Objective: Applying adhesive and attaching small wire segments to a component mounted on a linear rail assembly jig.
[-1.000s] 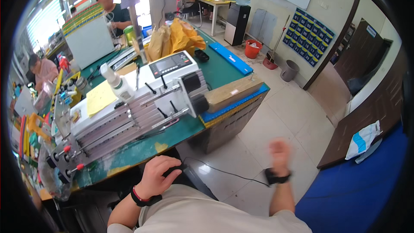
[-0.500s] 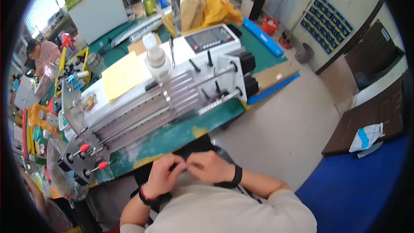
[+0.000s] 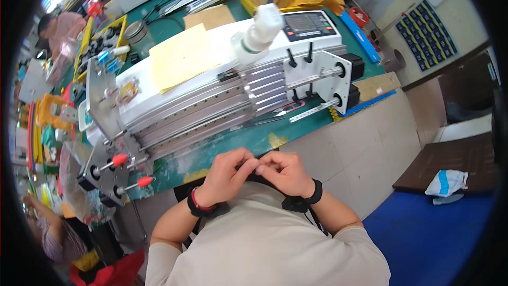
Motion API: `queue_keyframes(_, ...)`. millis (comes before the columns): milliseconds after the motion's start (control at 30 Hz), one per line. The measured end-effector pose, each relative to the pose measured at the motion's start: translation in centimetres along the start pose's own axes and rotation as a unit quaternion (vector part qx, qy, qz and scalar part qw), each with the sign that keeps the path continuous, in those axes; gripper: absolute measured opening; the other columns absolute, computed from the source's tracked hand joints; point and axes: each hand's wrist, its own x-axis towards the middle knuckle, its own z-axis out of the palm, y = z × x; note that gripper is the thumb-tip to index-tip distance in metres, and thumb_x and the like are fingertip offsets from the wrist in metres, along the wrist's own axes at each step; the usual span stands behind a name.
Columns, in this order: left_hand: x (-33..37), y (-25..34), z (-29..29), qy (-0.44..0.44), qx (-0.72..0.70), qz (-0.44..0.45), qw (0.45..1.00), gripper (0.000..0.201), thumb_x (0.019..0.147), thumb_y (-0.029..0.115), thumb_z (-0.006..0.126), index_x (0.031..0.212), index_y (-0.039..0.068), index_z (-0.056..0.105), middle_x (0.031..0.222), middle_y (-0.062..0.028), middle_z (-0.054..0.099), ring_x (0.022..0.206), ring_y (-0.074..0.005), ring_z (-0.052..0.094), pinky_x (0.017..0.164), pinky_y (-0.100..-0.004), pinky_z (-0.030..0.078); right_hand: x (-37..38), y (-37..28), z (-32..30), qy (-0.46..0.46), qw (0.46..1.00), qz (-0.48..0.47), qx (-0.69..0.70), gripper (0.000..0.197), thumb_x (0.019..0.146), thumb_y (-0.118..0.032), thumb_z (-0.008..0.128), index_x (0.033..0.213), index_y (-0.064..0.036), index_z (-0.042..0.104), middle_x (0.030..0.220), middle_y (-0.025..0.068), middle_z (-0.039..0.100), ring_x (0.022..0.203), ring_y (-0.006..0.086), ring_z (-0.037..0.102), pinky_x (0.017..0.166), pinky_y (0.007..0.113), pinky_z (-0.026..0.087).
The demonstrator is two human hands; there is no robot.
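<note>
My left hand (image 3: 226, 173) and my right hand (image 3: 284, 172) meet in front of my chest, just at the near edge of the green table (image 3: 241, 145). Their fingertips touch each other, with the fingers curled. Whether something small is pinched between them is hidden. A dark strap (image 3: 267, 181) shows under the hands. Both wrists wear dark bands, and the left also has a red one. Just beyond the hands stands a long white and metal machine (image 3: 211, 103) with steel rails.
The machine carries a control panel with a screen (image 3: 312, 24), a yellow sheet (image 3: 182, 55) and a white bottle (image 3: 259, 34). Two red-tipped handles (image 3: 120, 159) stick out at its left end. Other people sit at far left (image 3: 58, 24) and lower left (image 3: 53, 228). A blue mat (image 3: 434, 233) lies on the floor to the right.
My right hand swung in from the right side and joined my left hand at my chest. The view has tilted down and closer to the machine.
</note>
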Motion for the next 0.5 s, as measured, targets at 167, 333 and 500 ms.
queue_keyframes(167,0.2,-0.2,0.0,0.009,-0.067,-0.058,0.996,0.017,0.105,0.012,0.068,0.095,-0.001,0.067,0.082,-0.0102,0.072,0.074,-0.0178,0.069,0.069,-0.031,0.054,1.0,-1.7,-0.2,-0.006,0.993,0.087,0.074,0.012,0.102,-0.009,0.073,0.1,0.0024,0.072,0.079,-0.0039,0.069,0.068,-0.0008,0.057,0.059,0.02,0.044)
queue_keyframes(333,-0.1,0.3,0.9,0.031,-0.079,-0.055,0.995,0.018,0.104,0.012,0.069,0.093,-0.002,0.066,0.082,-0.0097,0.072,0.073,-0.0159,0.067,0.069,-0.0303,0.054,0.8,-2.0,-0.5,-0.033,0.993,0.081,0.074,0.011,0.103,-0.007,0.072,0.098,0.0023,0.07,0.088,-0.0005,0.071,0.074,-0.0003,0.059,0.061,0.02,0.046)
queue_keyframes(500,1.2,1.2,3.7,0.078,-0.138,-0.05,0.986,0.017,0.106,0.012,0.068,0.096,-0.001,0.065,0.082,-0.0056,0.07,0.076,-0.0106,0.062,0.071,-0.0281,0.052,-0.3,0.5,-0.5,0.148,0.986,-0.072,0.009,0.009,0.105,-0.005,0.066,0.097,-0.0011,0.066,0.081,-0.0027,0.066,0.066,0.0,0.054,0.058,0.019,0.041)
